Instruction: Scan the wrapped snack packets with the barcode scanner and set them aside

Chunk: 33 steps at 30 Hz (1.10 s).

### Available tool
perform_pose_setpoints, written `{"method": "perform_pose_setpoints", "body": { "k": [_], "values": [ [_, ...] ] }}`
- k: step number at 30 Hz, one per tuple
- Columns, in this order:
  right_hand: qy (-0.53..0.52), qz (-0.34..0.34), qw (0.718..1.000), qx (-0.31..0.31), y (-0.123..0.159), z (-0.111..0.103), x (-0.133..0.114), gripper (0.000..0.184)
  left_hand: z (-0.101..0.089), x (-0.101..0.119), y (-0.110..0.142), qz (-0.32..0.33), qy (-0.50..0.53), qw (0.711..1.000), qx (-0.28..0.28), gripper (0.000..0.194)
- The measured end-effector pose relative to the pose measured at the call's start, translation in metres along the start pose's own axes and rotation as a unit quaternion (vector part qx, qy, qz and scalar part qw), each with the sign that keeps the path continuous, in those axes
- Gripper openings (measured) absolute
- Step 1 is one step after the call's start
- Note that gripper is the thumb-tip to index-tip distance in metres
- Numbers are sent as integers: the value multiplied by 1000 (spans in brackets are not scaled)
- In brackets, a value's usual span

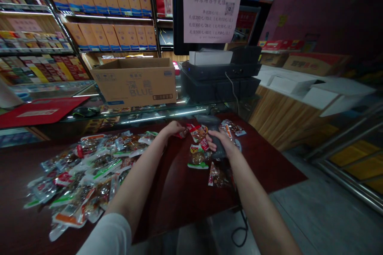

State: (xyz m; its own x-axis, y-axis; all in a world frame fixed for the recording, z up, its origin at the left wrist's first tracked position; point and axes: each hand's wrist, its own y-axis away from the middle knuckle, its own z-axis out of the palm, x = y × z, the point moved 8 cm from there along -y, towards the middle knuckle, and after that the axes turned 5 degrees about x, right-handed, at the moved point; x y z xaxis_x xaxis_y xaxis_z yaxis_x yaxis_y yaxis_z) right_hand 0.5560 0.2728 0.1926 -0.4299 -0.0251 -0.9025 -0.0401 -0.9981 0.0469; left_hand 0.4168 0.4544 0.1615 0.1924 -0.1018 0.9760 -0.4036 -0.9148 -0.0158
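Note:
My left hand reaches across the dark red table, fingers closed on a small red snack packet. My right hand grips a dark handheld scanner, its cable hanging down off the table's front edge. Between and just below the two hands lie a few snack packets, one with a green edge. A big loose pile of snack packets covers the table's left side.
A glass counter runs behind the table with a cardboard box and a black cash register on it. Shelves of boxed goods fill the back wall. A wooden counter stands at right, grey floor below.

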Motion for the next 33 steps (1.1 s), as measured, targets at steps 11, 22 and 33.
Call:
{"method": "perform_pose_setpoints", "body": {
  "k": [11, 22, 33],
  "values": [
    [27, 32, 998, -47, 7, 14, 7, 29, -10, 19, 65, -87, 302, 949, 13, 16],
    [75, 66, 992, -76, 12, 23, 18, 30, -37, 14, 81, 37, 323, 941, 92, 55],
    [95, 74, 990, -80, 12, 26, 26, 30, -33, 15, 80, 56, 319, 943, 81, 48]
  ]
}}
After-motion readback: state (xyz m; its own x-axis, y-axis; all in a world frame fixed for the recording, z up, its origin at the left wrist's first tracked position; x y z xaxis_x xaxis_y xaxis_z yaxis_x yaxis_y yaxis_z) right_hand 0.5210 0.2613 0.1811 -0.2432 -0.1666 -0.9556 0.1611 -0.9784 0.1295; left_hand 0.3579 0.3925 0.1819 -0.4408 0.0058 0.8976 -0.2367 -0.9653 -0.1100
